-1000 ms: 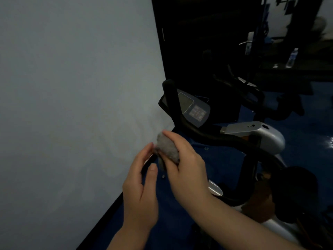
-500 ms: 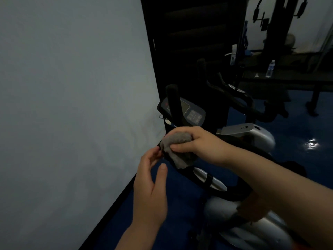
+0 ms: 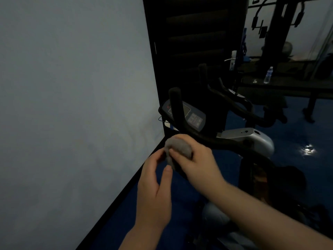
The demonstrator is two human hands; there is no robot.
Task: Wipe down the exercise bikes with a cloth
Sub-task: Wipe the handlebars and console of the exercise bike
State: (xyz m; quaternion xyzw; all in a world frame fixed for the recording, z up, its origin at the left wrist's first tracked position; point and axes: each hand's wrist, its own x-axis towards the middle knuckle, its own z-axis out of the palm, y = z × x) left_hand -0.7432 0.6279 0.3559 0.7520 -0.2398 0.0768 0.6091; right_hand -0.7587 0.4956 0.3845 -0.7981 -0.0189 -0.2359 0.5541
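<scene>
Cloth [image 3: 177, 150] gripped by right hand [image 3: 198, 161] on handlebar [image 3: 225, 141] | left hand [image 3: 155, 188] loose beside | console [image 3: 194, 118], water bottle [image 3: 268, 75] beyond

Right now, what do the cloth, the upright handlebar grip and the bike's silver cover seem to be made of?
Cloth: soft grey fabric, fuzzy and bunched, perhaps microfibre or terry.
Handlebar grip: matte black with a rounded end and no shine, probably foam or rubber.
Silver cover: smooth, glossy moulded shell, likely painted plastic, possibly metal.
</scene>
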